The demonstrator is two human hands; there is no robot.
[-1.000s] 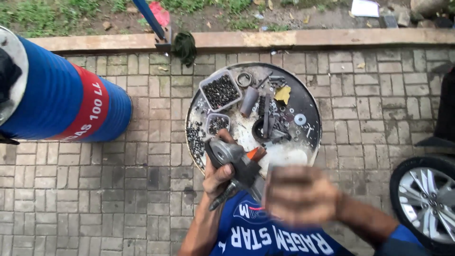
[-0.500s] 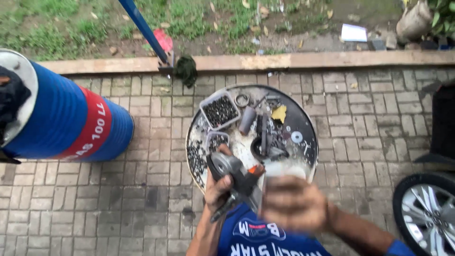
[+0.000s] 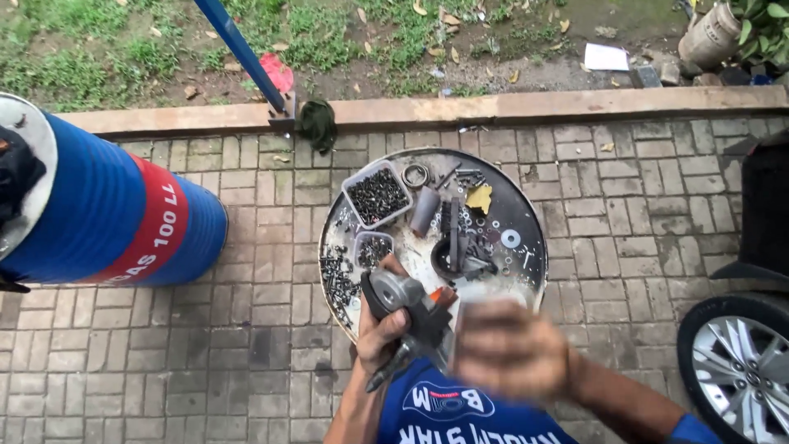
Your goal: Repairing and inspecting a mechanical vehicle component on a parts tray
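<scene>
1. Two hands are at work over the near edge of a round metal tray (image 3: 526, 215) lying on the brick paving (image 3: 246, 345). My left hand (image 3: 380, 329) has its grip clamped around a small grey power tool (image 3: 403, 300) with an orange part near its front, held just above the tray's near-left rim.
2. My right hand (image 3: 509, 349) is badly blurred; it sits just right of the tool, and I cannot tell whether its grip is closed on anything or merely brushing the tool.
3. On the tray: a clear tub of dark screws (image 3: 378, 196) at the far-left, a smaller tub (image 3: 374, 249) nearer me, a grey cylinder (image 3: 425, 210), a dark metal part (image 3: 464, 251) in the middle, washers (image 3: 510, 238) toward the right edge, and loose screws along the left rim.
4. My judgement of the risks: with the right hand moving fast beside the tool's working end, a finger could catch there if the tool is live.
5. A one-handed hold on the tool could slip, dropping it onto the tubs and scattering screws over the paving.
6. Off the tray, a blue drum (image 3: 115, 222) lies well to the left and a car wheel (image 3: 740, 370) stands near the right; small parts rolling away could be lost under either.
</scene>
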